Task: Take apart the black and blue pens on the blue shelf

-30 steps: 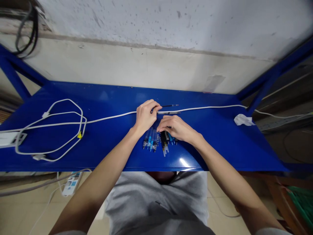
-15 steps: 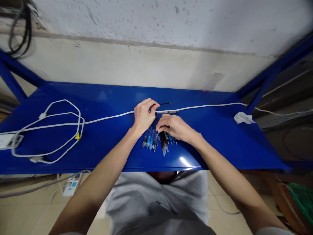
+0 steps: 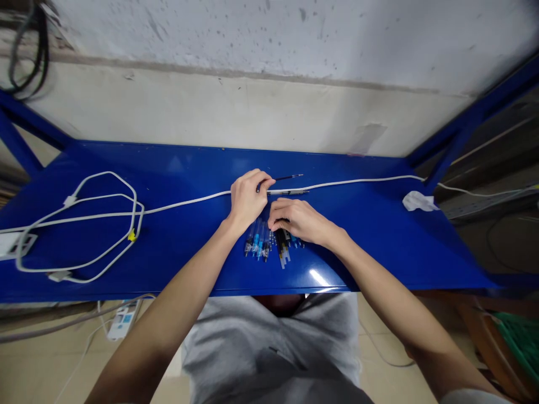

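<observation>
My left hand (image 3: pixel 247 196) is closed around a thin dark pen refill (image 3: pixel 286 178), whose clear tip points right. Just below that refill, a slim grey and black pen piece (image 3: pixel 295 192) lies along the white cable. My right hand (image 3: pixel 297 217) hovers low over the pen parts with its fingertips pinched; whatever they hold is hidden. Under and beside it are clear pen barrels (image 3: pixel 257 241) with blue and dark grips, loose refills (image 3: pixel 283 252), and dark and blue pen pieces (image 3: pixel 296 241) partly covered by the hand.
A white cable (image 3: pixel 370 181) crosses the blue shelf (image 3: pixel 379 241) and loops at the left, near a yellow tag (image 3: pixel 132 235). Crumpled white tissue (image 3: pixel 419 201) lies at the right. A white power strip (image 3: pixel 17 244) sits at the left edge. Behind stands a wall (image 3: pixel 210 106).
My right hand has shifted very slightly downward, showing more of the grey pen piece on the cable. The left hand keeps the refill in place.
</observation>
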`<state>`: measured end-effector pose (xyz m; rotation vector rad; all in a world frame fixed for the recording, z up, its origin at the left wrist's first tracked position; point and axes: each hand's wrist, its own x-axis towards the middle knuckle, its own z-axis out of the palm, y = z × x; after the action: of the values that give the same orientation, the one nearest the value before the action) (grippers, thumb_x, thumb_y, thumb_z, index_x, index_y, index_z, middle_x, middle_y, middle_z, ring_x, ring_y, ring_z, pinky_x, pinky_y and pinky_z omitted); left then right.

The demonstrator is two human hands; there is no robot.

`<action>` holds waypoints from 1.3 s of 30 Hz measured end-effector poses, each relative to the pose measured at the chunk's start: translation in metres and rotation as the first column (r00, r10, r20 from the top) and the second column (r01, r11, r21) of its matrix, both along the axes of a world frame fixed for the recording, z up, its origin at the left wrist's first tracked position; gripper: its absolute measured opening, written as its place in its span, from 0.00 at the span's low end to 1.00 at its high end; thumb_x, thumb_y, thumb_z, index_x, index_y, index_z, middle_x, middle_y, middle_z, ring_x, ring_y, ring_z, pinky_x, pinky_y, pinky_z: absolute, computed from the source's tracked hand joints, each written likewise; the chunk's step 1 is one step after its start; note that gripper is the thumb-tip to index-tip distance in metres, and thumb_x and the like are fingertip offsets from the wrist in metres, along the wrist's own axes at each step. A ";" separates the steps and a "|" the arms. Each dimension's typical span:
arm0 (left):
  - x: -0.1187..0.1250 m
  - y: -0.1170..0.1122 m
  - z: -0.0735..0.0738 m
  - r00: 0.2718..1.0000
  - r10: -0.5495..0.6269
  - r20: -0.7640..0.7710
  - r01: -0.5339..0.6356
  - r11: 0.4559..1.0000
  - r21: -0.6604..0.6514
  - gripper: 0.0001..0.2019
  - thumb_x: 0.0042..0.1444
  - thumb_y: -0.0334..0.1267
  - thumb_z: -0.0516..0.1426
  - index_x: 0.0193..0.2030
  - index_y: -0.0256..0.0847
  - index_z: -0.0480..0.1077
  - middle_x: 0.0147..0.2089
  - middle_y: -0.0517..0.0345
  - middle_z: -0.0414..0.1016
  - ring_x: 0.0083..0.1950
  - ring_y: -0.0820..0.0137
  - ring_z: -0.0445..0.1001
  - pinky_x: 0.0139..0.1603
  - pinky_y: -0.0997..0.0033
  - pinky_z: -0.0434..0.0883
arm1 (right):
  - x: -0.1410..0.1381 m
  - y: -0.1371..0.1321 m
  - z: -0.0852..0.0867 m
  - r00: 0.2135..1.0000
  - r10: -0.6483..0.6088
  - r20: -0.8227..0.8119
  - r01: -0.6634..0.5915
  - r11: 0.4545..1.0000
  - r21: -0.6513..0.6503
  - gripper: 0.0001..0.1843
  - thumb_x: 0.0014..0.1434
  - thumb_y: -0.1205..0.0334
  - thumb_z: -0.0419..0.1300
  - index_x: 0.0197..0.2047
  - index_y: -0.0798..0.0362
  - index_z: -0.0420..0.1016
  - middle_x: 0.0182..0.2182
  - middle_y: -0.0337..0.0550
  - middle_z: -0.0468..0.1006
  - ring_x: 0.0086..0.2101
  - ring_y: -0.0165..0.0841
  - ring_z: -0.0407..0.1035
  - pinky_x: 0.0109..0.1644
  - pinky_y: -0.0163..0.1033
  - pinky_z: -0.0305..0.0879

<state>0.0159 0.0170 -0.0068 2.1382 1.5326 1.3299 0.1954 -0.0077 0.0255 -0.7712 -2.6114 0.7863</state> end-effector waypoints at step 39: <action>0.003 0.002 -0.005 0.992 -0.097 0.080 0.101 0.994 -0.049 0.12 0.71 0.34 0.53 0.54 0.42 0.77 0.42 0.55 0.77 0.42 0.69 0.75 0.45 0.69 0.72 | 0.004 -0.006 -0.016 0.708 -0.543 -0.451 0.329 0.819 -0.471 0.21 0.69 0.41 0.56 0.35 0.50 0.66 0.28 0.37 0.72 0.27 0.29 0.67 0.32 0.35 0.63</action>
<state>0.0185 0.0191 -0.0122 2.0760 1.3972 1.3086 0.1994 -0.0132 0.0099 -1.0220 -1.6627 1.1396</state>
